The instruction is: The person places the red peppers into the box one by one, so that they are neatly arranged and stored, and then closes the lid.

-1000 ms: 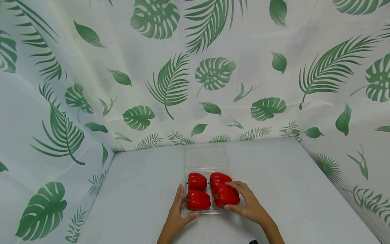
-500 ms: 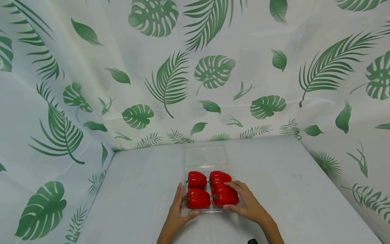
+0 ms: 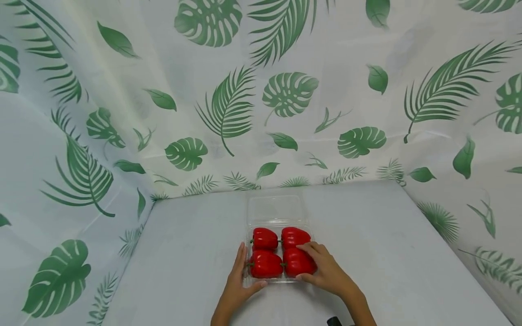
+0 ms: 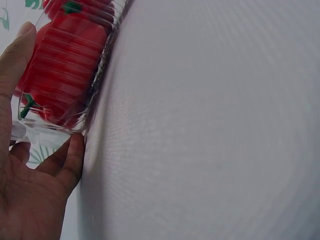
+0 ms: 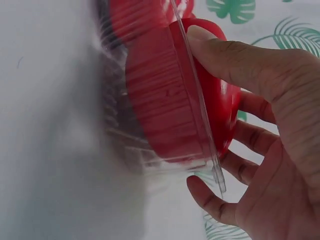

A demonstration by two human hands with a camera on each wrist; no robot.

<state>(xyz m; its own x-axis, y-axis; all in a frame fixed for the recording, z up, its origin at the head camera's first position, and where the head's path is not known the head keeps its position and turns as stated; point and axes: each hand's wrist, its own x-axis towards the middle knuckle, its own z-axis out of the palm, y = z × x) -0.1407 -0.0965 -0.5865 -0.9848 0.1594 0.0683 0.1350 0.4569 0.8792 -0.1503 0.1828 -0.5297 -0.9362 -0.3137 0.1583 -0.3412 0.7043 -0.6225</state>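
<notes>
A clear plastic clamshell container (image 3: 281, 281) on the table holds several red bell peppers in two rows. My right hand (image 3: 327, 273) grips the front right bell pepper (image 3: 297, 262), thumb in front and fingers over its far side. In the right wrist view that pepper (image 5: 223, 102) sits partly below the container's rim, its top showing above it. At the left, my left hand (image 3: 238, 284) rests against the container's corner, fingers straight along the left side and thumb along the front edge. The front left pepper (image 4: 67, 65) shows through the ribbed wall in the left wrist view.
The container's clear lid (image 3: 275, 208) lies folded open toward the back. Under everything is a white table (image 3: 191, 244), with leaf-printed sheeting (image 3: 253, 131) behind it and on both sides. A small black object (image 3: 334, 321) shows at the bottom edge, near the right forearm.
My right hand has moved the front right pepper left and down, into line with the front left one. The left hand keeps its place at the container's corner.
</notes>
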